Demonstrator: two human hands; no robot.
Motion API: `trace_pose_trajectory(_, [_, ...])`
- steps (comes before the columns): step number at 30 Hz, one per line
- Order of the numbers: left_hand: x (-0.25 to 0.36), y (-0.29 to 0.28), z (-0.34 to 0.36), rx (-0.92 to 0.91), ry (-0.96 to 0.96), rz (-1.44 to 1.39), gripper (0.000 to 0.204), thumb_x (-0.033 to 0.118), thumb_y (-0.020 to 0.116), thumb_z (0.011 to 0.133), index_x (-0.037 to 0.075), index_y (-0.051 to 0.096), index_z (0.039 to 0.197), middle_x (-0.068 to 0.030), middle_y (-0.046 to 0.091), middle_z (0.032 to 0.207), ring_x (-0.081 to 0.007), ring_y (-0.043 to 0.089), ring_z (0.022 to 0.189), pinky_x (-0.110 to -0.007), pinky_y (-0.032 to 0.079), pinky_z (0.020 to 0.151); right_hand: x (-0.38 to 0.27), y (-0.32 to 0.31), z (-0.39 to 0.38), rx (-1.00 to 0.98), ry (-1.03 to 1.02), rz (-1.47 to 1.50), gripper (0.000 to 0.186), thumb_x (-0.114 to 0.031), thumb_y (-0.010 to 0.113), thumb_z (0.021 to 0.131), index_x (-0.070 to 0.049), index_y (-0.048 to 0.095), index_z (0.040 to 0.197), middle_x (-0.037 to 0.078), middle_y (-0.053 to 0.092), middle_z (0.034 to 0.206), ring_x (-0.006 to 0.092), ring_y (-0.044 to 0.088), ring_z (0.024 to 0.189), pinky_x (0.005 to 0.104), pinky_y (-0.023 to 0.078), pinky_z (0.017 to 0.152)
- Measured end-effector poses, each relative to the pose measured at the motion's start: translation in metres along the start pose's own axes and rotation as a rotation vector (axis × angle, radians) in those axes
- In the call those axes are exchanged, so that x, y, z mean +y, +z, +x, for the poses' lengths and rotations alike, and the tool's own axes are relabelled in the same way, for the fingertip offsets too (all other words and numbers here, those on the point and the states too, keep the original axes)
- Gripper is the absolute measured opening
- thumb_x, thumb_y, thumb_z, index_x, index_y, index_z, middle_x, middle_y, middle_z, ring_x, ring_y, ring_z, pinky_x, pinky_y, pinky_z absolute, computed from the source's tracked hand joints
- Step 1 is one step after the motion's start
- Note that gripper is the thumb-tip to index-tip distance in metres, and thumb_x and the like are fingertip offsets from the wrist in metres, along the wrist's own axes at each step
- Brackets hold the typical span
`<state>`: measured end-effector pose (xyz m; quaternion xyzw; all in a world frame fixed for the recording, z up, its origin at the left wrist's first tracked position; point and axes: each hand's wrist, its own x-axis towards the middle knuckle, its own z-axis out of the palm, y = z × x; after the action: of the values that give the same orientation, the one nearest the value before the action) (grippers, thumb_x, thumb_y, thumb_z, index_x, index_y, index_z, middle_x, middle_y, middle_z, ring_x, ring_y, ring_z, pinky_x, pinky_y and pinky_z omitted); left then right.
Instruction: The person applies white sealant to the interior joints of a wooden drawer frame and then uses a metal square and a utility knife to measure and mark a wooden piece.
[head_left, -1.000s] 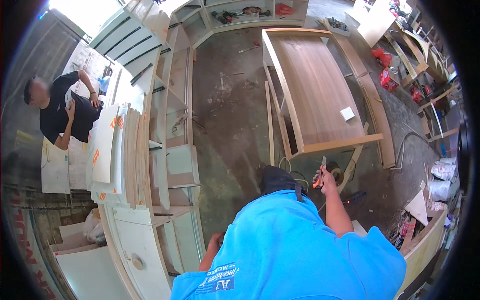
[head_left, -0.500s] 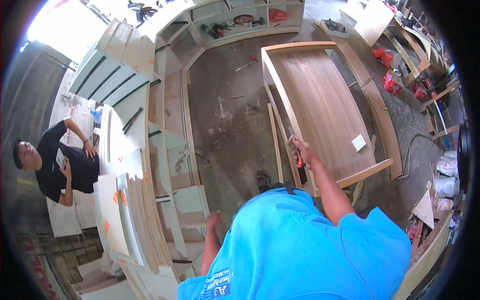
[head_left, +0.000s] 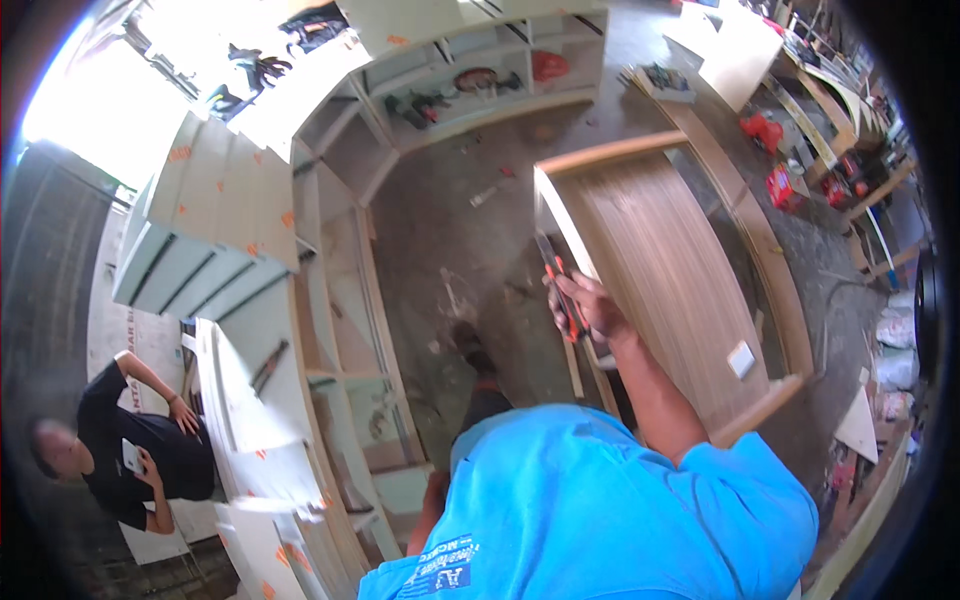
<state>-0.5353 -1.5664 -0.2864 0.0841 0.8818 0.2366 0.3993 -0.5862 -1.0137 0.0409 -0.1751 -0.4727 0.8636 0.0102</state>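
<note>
My right hand (head_left: 583, 305) grips an orange-and-black hand tool (head_left: 552, 262), held out over the left edge of a framed wood-grain panel unit (head_left: 663, 280). A small white square piece (head_left: 740, 360) lies on that unit's surface, toward its near right. My left hand (head_left: 436, 486) hangs low beside my blue shirt, near the pale cabinet compartments (head_left: 355, 430) on my left, its fingers mostly hidden. My foot (head_left: 470, 345) shows on the concrete floor ahead, left of the panel unit.
A person (head_left: 140, 440) in black holds a light device at left, beside stacked boards (head_left: 255, 545). Shelving (head_left: 490, 65) with power tools curves across the back. Long planks (head_left: 775, 270), red boxes (head_left: 785, 185), white sacks (head_left: 895, 330) and scrap wood line the right side.
My right hand with the tool has moved forward and left to the unit's edge. My view has shifted forward, and my leg has come into sight.
</note>
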Motion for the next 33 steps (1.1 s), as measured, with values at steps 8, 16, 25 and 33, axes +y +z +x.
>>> trace_pose_trajectory(8, [0.07,-0.204,0.2,0.011,-0.172,0.037,0.05,0.049,0.053,0.095,0.002,0.071,0.098,-0.0204,0.07,0.097,-0.0381,0.066,0.096,-0.048,0.052,0.079,0.018,-0.033,0.165,0.34,0.191,-0.107,0.027,-0.031,0.063,0.092,-0.007,0.055,0.103,0.006,0.058,0.073,0.0152,0.058,0.058,0.0318,0.051,0.053])
trace_pose_trajectory(16, [0.265,-0.415,0.445,0.236,-0.004,-0.118,0.05,0.048,0.062,0.088,0.001,0.072,0.103,-0.0238,0.07,0.101,-0.041,0.066,0.1,-0.048,0.052,0.087,0.167,-0.207,0.235,0.787,0.543,-0.7,0.033,-0.022,0.071,0.085,-0.005,0.063,0.112,0.009,0.065,0.083,0.0228,0.062,0.071,0.0406,0.048,0.06])
trace_pose_trajectory(25, [0.403,-0.432,0.602,-0.09,0.167,0.258,0.035,0.037,0.067,0.091,0.002,0.07,0.095,-0.0103,0.069,0.08,-0.0213,0.067,0.076,-0.039,0.052,0.066,0.18,-0.299,0.312,0.609,0.498,-0.855,0.04,-0.041,0.067,0.087,-0.006,0.067,0.106,0.008,0.065,0.086,0.0179,0.061,0.071,0.0377,0.048,0.062])
trace_pose_trajectory(33, [0.6,-0.497,0.753,-0.28,0.273,0.551,0.028,0.032,0.066,0.092,0.004,0.068,0.094,-0.008,0.066,0.075,-0.0187,0.065,0.067,-0.037,0.052,0.058,-0.038,-0.378,0.462,0.776,0.339,-0.442,0.041,-0.039,0.073,0.082,-0.003,0.063,0.101,0.005,0.063,0.081,0.0131,0.059,0.065,0.0343,0.046,0.054])
